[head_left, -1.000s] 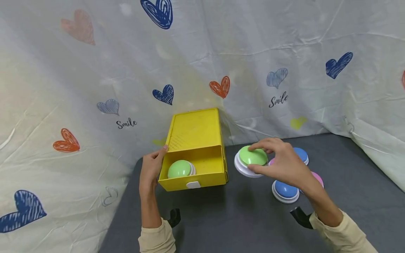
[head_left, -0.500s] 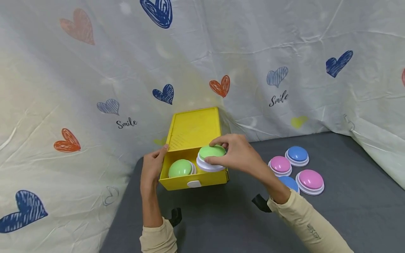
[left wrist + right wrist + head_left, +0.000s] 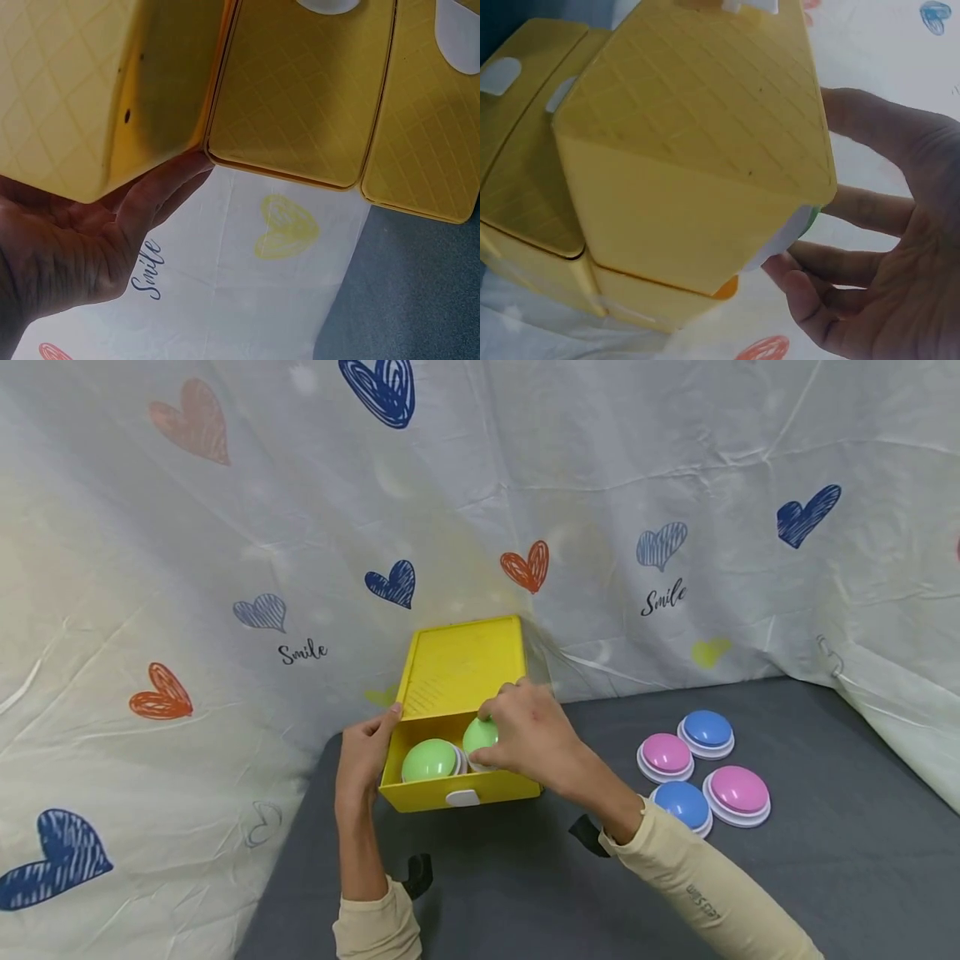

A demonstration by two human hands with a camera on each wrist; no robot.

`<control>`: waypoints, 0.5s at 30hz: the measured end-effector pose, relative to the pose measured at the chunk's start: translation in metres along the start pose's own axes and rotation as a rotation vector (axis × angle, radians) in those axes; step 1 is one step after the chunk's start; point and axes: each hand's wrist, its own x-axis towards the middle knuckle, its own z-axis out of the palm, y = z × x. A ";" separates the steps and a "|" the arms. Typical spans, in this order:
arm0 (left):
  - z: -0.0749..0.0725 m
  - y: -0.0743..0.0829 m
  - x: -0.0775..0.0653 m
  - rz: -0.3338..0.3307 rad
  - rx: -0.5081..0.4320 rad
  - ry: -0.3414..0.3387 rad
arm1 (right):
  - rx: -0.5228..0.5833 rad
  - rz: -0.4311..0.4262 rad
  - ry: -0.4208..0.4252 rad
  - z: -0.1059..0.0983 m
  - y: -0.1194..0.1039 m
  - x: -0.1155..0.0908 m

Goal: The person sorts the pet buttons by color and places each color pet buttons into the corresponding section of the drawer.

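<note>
Head view: we see the right hand (image 3: 531, 733) pinching a green button (image 3: 478, 735) inside the drawer (image 3: 420, 796), beside a second button (image 3: 429, 760). Left wrist: the left hand (image 3: 94, 244) touches the drawer's side; whether it grips, we cannot tell. Right wrist: the pinched button's base shows past the drawer wall. We judge this as placing; next calls for seating it level, then releasing.

Right green button (image 3: 477, 737) partly hidden

Two pink domes (image 3: 738, 789) and two blue domes (image 3: 707, 727), white-based, stand toward the far right corner of the counter (image 3: 840, 877). Beyond its far edge hangs a heart-printed sheet (image 3: 585, 443).
</note>
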 end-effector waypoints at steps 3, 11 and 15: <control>0.000 -0.001 0.000 0.010 -0.005 -0.002 | -0.035 -0.025 -0.015 0.003 -0.003 0.000; 0.001 -0.001 -0.002 0.016 0.010 0.015 | 0.021 0.023 -0.157 0.007 0.001 0.002; 0.000 -0.001 -0.002 0.016 0.014 0.015 | 0.015 0.010 -0.200 0.007 0.004 0.004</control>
